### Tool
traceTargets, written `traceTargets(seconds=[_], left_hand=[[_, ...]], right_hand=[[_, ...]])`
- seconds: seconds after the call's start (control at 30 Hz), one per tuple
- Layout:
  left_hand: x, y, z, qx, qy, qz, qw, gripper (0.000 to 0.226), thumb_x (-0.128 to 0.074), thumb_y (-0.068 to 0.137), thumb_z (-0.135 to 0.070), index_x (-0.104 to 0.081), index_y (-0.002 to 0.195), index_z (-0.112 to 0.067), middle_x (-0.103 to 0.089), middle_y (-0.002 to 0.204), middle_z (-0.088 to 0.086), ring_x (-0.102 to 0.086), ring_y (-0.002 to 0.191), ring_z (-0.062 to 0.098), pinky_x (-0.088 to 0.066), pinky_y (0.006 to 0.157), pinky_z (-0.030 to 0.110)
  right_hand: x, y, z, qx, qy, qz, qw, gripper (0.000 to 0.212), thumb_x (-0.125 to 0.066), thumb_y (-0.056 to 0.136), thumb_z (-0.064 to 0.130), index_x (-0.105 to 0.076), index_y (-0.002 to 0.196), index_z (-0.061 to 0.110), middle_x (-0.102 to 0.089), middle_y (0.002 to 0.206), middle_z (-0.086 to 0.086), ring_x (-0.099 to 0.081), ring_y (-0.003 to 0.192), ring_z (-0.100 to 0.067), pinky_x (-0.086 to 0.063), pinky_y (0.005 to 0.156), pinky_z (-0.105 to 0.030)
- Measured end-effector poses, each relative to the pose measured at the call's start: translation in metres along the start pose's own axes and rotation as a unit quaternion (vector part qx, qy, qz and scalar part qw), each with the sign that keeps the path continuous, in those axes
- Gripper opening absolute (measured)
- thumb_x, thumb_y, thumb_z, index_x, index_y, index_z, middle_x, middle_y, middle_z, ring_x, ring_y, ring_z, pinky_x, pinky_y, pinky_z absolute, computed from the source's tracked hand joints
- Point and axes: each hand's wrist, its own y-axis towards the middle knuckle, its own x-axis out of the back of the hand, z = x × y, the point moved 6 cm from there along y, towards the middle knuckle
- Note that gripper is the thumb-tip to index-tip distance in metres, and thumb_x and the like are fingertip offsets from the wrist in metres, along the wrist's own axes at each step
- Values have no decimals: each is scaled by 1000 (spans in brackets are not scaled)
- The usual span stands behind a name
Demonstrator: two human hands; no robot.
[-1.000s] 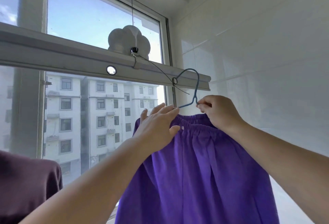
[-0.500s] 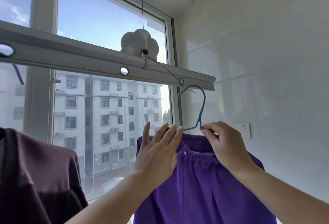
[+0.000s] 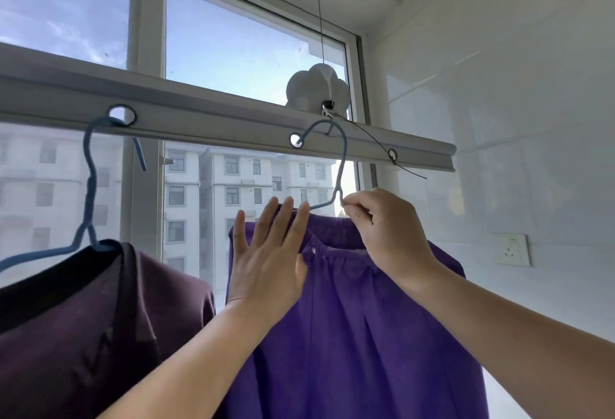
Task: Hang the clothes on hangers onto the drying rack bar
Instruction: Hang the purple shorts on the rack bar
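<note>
A purple garment (image 3: 359,318) with an elastic waistband hangs on a blue wire hanger (image 3: 342,165). My right hand (image 3: 382,232) pinches the hanger at the base of its hook. The hook tip sits at a round hole in the grey drying rack bar (image 3: 216,122), just left of the bar's cable fitting. My left hand (image 3: 269,252) lies flat with straight fingers against the waistband's left side. Further left, a dark maroon shirt (image 3: 83,335) hangs from the bar on a second blue hanger (image 3: 90,179), hooked through another hole.
A white cloud-shaped fitting (image 3: 317,89) with a thin cable rises from the bar. Another hole with a wire (image 3: 392,154) sits near the bar's right end. A window is behind, a white tiled wall with a socket (image 3: 511,249) to the right.
The purple garment's hanger has moved left along the bar, from the end hole to the hole by the cable fitting. The view swung left, bringing the maroon shirt's hanger into sight.
</note>
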Motion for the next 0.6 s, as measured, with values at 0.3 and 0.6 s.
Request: traceTargets(seconds=[0.3,0.6], left_hand=[[7,-15,22,55,-83,51,994,48,-56,84,-26,-45,130,-20,-53,131,-4,-44,127,17,-18,111,44],[71,-20,24,55,-163,-130,976,34,-54,71,-6,-51,102,-21,-58,94,1,-58,87,22,-44,76,34]], right_hand=[[-24,-6,22,-51,-33,116,991,30,-54,91,30,-60,119,21,-62,120,2,-55,112,-15,-43,98,-33],[-4,-17,94,80,-90,-64,991,18,-62,76,22,-64,94,21,-67,90,4,-63,87,-21,-39,74,-32]])
